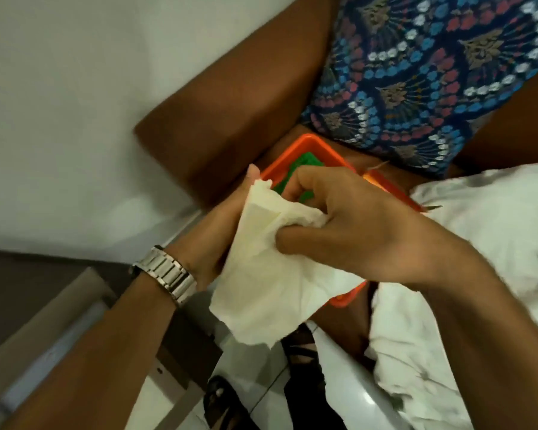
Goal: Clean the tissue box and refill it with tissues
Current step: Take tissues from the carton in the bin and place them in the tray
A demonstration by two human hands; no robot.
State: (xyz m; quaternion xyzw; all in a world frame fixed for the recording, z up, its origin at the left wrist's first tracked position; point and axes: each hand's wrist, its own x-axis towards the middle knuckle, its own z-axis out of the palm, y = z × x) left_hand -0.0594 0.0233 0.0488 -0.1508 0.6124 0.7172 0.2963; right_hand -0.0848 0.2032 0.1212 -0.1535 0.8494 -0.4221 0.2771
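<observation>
Nearest to me, the person's two arms reach in. The left hand (218, 231) has a metal watch (165, 271) on its wrist. It rests flat along the side of the tissue (271, 274), fingers out straight, and seems to steady it and the box behind it. The right hand (333, 218) is curled, and its thumb and fingers pinch a bunch of that tissue.

The tissue is one big white crumpled sheet. It hangs down in front of the box.

Just behind the hands is the tissue box (311, 147). It is orange and open on top, and it sits on the person's lap, between the legs. Inside it I can see something green (305, 162), but I cannot tell what it is.

I think the job is in its early or middle part. The tissue looks like it is being used to wipe the box, or is about to go in. I cannot tell which. I see no neat pile of tissues inside yet, so filling it looks not done.

I count one box, one tissue, one watch, two hands. A white bed sheet (479, 231) lies to the right. Farthest off is the patterned cloth (432, 72) the person wears.
</observation>
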